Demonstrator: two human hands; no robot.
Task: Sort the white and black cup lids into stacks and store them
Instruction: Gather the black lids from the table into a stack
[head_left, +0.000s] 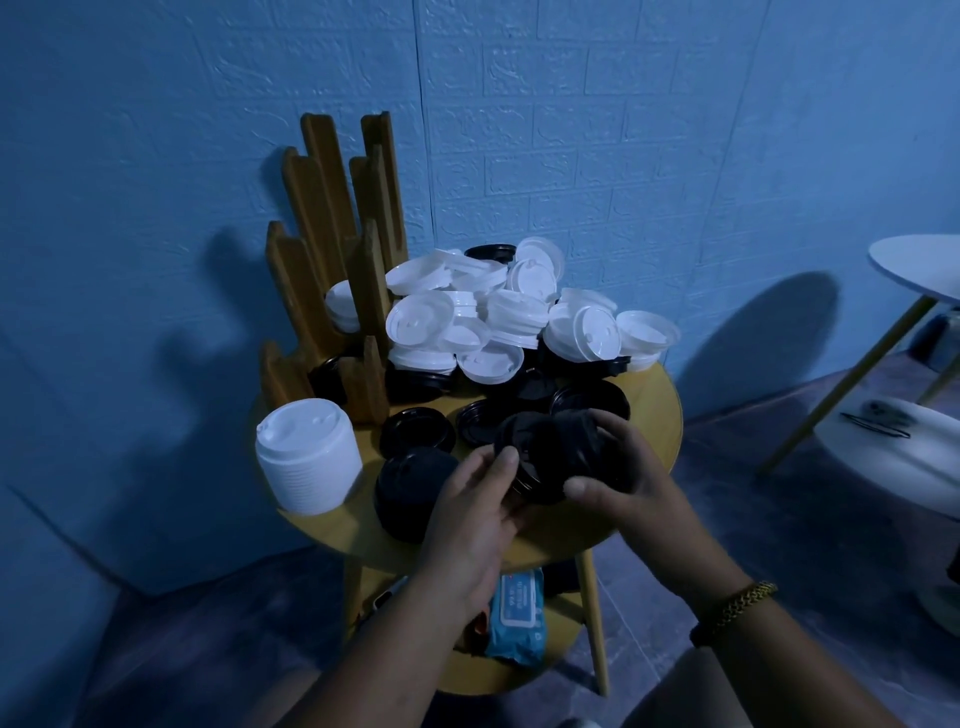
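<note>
Head camera, dim blue light: the black plastic swallows detail, so the held black lids (545, 457) read as one dark lump and their number cannot be told. The left hand (467, 519) pinches their near rim between thumb and fingertips. The right hand (628, 483) curls round their right side, thumb in front, its other fingers partly hidden behind them. The lids sit above the front of the round yellow table (660, 410), just beside a black stack (410, 493) that stands on the tabletop, partly covered by the left hand. Left of that stands a neat white stack (306, 462), ribbed along its side. Loose black lids (418, 431) lie flat behind, and a jumbled heap of white lids (498, 312) buries more black ones at the back. A wooden rack (332, 249) at the back left holds white and black lids in its slots, mostly hidden by the slats. On the shelf below, a blue pack of wipes (519, 618) is partly covered by the left forearm. A gold bracelet (737, 603) circles the right wrist.
</note>
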